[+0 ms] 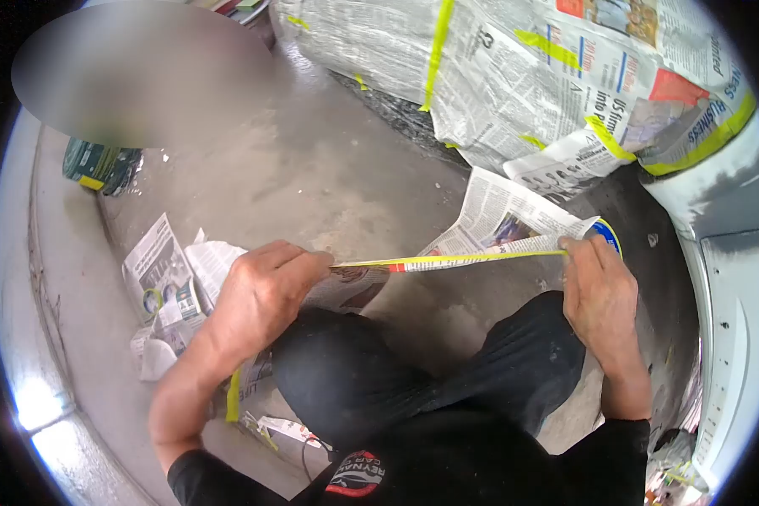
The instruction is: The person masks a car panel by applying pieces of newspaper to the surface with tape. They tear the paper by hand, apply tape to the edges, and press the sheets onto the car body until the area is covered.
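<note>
A strip of yellow masking tape [455, 259] is stretched taut between my two hands along the edge of a newspaper sheet [502, 211]. My left hand [270, 287] is closed, pinching the left end of the taped edge. At the other end, the fingers of my right hand [599, 291] pinch the same edge. Just behind the right hand shows a round thing with a blue face and yellow rim [605, 236], possibly the tape roll, mostly hidden. The sheet hangs above the floor, in front of my bent knees.
Crumpled newspaper [169, 291] lies on the floor at left. A large form wrapped in newspaper and yellow tape [514, 84] fills the upper right, beside a white panel [734, 320]. A dark green container [97, 164] stands upper left, below a blurred patch. Paper scraps [287, 428] lie near my legs.
</note>
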Action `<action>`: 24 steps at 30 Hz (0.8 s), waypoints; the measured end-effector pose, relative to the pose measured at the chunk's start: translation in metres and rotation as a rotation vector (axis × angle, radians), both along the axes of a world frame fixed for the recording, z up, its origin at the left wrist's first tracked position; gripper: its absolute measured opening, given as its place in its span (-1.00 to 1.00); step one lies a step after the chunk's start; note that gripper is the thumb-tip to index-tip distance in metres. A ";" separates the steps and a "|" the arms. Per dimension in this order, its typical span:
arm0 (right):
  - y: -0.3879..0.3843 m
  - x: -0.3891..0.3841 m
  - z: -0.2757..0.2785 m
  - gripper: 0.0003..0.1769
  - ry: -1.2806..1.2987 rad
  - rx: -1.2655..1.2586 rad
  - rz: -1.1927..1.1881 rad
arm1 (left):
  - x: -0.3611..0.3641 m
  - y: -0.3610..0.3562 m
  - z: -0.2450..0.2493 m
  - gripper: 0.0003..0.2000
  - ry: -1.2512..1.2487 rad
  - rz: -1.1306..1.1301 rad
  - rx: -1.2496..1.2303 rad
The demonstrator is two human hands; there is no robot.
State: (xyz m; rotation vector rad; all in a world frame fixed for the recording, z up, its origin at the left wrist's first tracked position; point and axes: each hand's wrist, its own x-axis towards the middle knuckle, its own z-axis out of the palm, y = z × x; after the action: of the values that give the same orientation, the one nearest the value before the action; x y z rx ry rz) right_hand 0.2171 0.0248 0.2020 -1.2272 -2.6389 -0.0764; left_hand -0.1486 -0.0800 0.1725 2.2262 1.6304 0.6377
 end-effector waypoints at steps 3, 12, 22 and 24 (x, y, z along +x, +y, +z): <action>-0.004 0.019 -0.005 -0.67 -0.034 -0.085 -0.009 | 0.004 0.016 -0.007 -0.83 -0.045 -0.047 -0.144; 0.008 0.081 -0.022 -0.22 -0.493 -0.480 -0.134 | 0.027 0.063 -0.014 -0.87 0.046 -0.222 -0.149; 0.066 0.034 0.017 -0.63 0.645 -0.873 -0.203 | 0.041 0.096 0.027 -0.85 0.032 -0.191 -0.269; 0.076 0.005 0.020 -0.49 0.475 -0.952 0.032 | 0.043 0.098 0.039 -0.85 0.029 -0.143 -0.248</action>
State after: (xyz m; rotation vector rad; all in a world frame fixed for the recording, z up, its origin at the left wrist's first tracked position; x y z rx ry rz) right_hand 0.2223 0.1007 0.2217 -1.1889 -2.2533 1.4157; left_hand -0.1052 0.0185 0.2115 2.1539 1.4579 0.3462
